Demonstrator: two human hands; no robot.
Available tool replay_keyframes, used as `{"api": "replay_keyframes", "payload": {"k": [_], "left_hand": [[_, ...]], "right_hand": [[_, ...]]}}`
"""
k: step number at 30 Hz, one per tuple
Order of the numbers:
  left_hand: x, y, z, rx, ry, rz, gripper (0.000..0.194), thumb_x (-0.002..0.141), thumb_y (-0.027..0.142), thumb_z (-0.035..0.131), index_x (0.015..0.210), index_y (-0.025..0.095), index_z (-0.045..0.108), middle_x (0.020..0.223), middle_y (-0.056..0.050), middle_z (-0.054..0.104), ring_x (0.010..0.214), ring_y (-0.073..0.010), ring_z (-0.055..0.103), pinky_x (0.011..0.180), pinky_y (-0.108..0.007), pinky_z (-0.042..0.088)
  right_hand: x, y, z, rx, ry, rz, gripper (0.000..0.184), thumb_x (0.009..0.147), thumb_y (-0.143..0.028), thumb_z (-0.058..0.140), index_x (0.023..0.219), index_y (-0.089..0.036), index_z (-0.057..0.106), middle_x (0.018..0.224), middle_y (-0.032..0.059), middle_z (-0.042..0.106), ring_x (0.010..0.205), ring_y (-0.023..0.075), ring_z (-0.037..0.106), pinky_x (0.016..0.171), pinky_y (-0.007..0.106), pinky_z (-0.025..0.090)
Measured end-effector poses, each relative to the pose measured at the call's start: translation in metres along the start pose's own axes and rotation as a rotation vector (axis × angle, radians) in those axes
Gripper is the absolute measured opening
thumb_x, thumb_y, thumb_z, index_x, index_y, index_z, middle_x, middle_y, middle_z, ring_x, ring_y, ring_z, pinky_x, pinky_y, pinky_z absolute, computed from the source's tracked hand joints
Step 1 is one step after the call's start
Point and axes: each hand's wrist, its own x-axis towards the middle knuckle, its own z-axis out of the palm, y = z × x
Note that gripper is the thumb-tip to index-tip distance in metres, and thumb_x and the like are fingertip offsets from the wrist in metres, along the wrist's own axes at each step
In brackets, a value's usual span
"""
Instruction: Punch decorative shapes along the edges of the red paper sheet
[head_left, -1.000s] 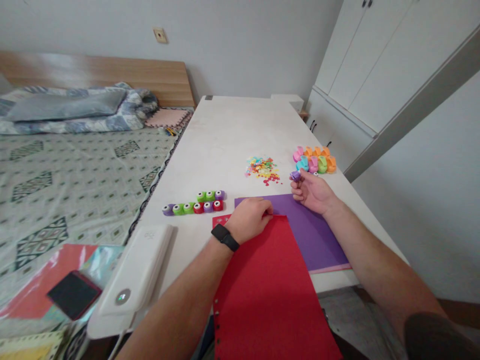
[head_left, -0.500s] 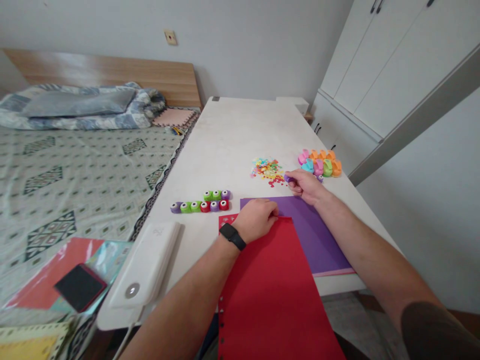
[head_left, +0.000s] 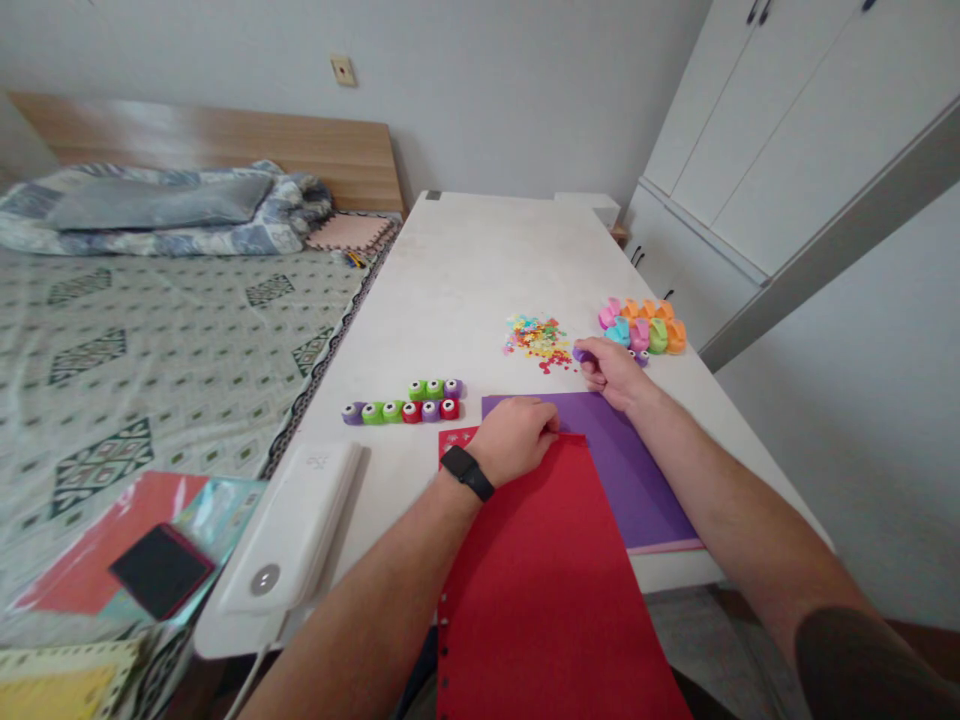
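My left hand (head_left: 517,435), a black watch on its wrist, is closed on the top edge of a red paper sheet (head_left: 547,560). Punched holes show at the sheet's upper left corner and along its left edge. Beneath it lies purple paper (head_left: 637,480). Between the thumb and fingers of my right hand (head_left: 611,370) is a small purple craft punch (head_left: 580,353), held just above the table. Beside that hand is a heap of colourful paper cut-outs (head_left: 536,340). Other small purple punches (head_left: 641,357) stand partly hidden behind my right fingers.
Small craft punches (head_left: 401,411) stand in rows on the left of the white table (head_left: 487,260). Larger bright punches (head_left: 649,335) sit at the right edge. A white corded device (head_left: 292,530) lies front left. The bed holds a phone (head_left: 161,570) on plastic-wrapped paper.
The whole view has shifted very slightly. Both hands keep their places and their holds on the red paper and the purple punch.
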Motion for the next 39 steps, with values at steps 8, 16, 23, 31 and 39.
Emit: {"api": "replay_keyframes", "payload": {"k": [8, 16, 23, 31, 39], "left_hand": [[0.0, 0.0, 0.0, 0.004, 0.005, 0.008, 0.004, 0.087, 0.017, 0.065, 0.089, 0.019, 0.068, 0.088, -0.004, 0.072, 0.085, -0.0203, 0.066, 0.079, -0.03, 0.05], [0.0, 0.001, 0.0, -0.005, 0.0, 0.005, 0.005, 0.088, 0.016, 0.064, 0.089, 0.019, 0.068, 0.089, -0.005, 0.072, 0.085, -0.0202, 0.067, 0.08, -0.031, 0.05], [0.0, 0.002, -0.002, 0.006, -0.014, -0.003, 0.004, 0.088, 0.017, 0.065, 0.089, 0.019, 0.068, 0.089, -0.005, 0.072, 0.085, -0.0206, 0.067, 0.081, -0.031, 0.05], [0.0, 0.001, -0.001, 0.014, -0.013, -0.003, 0.005, 0.087, 0.016, 0.064, 0.09, 0.019, 0.068, 0.089, -0.005, 0.072, 0.086, -0.0207, 0.067, 0.081, -0.031, 0.05], [-0.001, 0.002, -0.002, 0.026, -0.012, 0.0, 0.005, 0.088, 0.017, 0.064, 0.09, 0.019, 0.068, 0.089, -0.005, 0.072, 0.085, -0.0211, 0.067, 0.08, -0.031, 0.05]], "right_hand": [[0.003, 0.006, 0.004, -0.044, 0.052, -0.033, 0.03, 0.074, -0.032, 0.068, 0.066, -0.024, 0.041, 0.041, -0.0099, 0.038, 0.031, 0.0049, 0.018, 0.032, 0.021, 0.013], [0.003, 0.002, 0.004, -0.056, 0.039, -0.103, 0.032, 0.082, -0.039, 0.063, 0.063, -0.024, 0.043, 0.043, -0.0077, 0.04, 0.032, 0.0056, 0.019, 0.032, 0.022, 0.013], [-0.003, -0.001, 0.001, -0.026, -0.013, -0.048, 0.031, 0.083, -0.045, 0.071, 0.08, -0.023, 0.049, 0.059, -0.0061, 0.052, 0.038, 0.0053, 0.031, 0.035, 0.019, 0.016], [-0.006, -0.003, -0.005, 0.011, -0.051, -0.002, 0.037, 0.084, -0.052, 0.072, 0.09, -0.027, 0.045, 0.064, -0.0077, 0.051, 0.039, 0.006, 0.034, 0.035, 0.017, 0.011], [-0.007, -0.004, -0.009, -0.032, -0.016, -0.013, 0.032, 0.084, -0.047, 0.071, 0.09, -0.027, 0.046, 0.061, -0.0083, 0.049, 0.038, 0.0057, 0.03, 0.035, 0.018, 0.011]]}}
